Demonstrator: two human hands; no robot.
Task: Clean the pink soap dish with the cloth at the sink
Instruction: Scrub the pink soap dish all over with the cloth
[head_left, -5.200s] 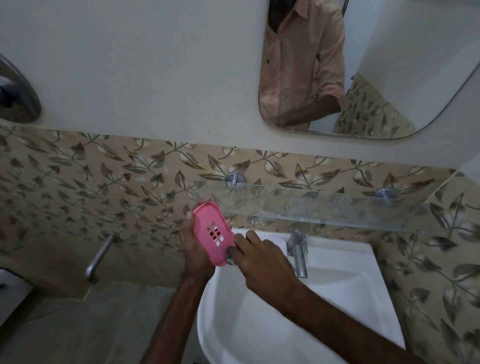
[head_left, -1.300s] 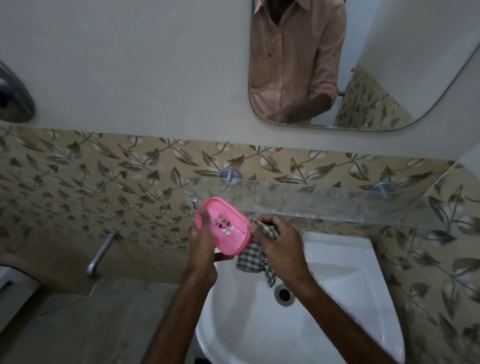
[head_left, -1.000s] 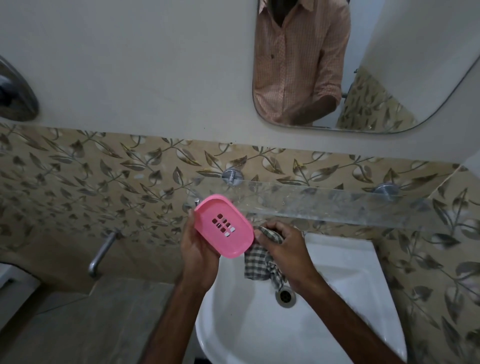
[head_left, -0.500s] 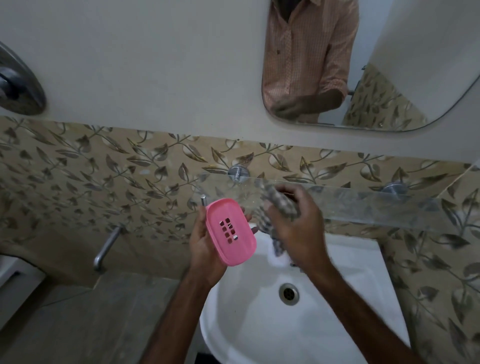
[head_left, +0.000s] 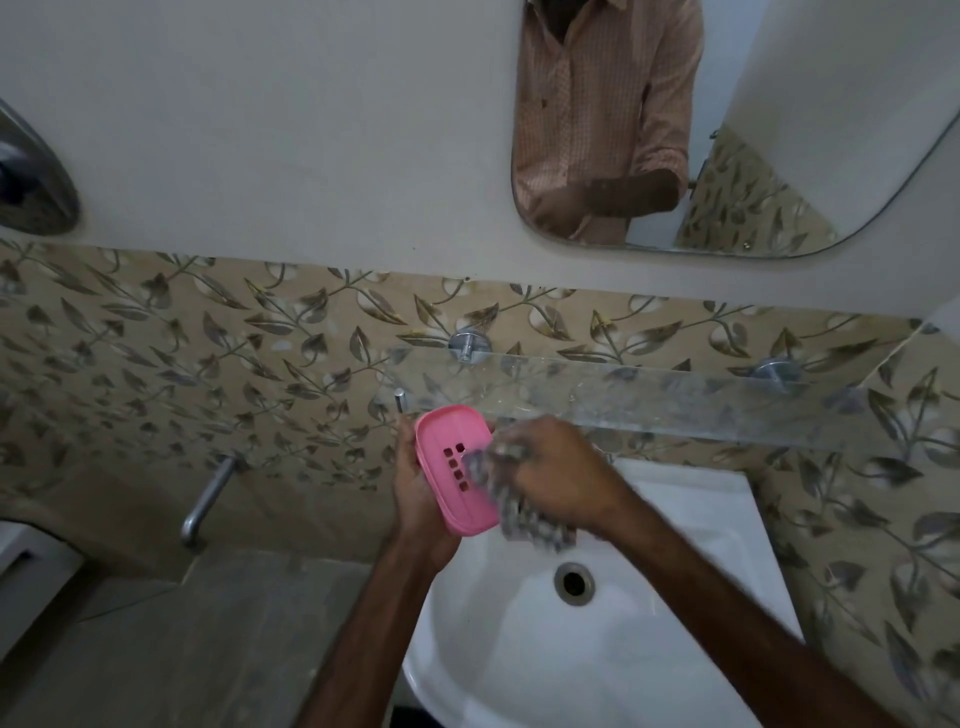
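Observation:
My left hand (head_left: 415, 499) holds the pink soap dish (head_left: 453, 467) from behind, tilted on edge with its slotted inside facing me, above the left rim of the white sink (head_left: 649, 639). My right hand (head_left: 558, 475) grips a checked cloth (head_left: 524, 517) and presses it against the right side of the dish, over some of the slots. The cloth's loose end hangs below my right hand over the basin and is blurred.
A glass shelf (head_left: 649, 397) on metal brackets runs just behind my hands. The sink drain (head_left: 574, 583) lies below them. A metal wall tap (head_left: 208, 496) sticks out at the left. A mirror (head_left: 727, 130) hangs above, reflecting a person's shirt and arms.
My right hand came down from the glass shelf with the cloth and now presses it onto the dish. The dish stayed in my left hand, turned slightly.

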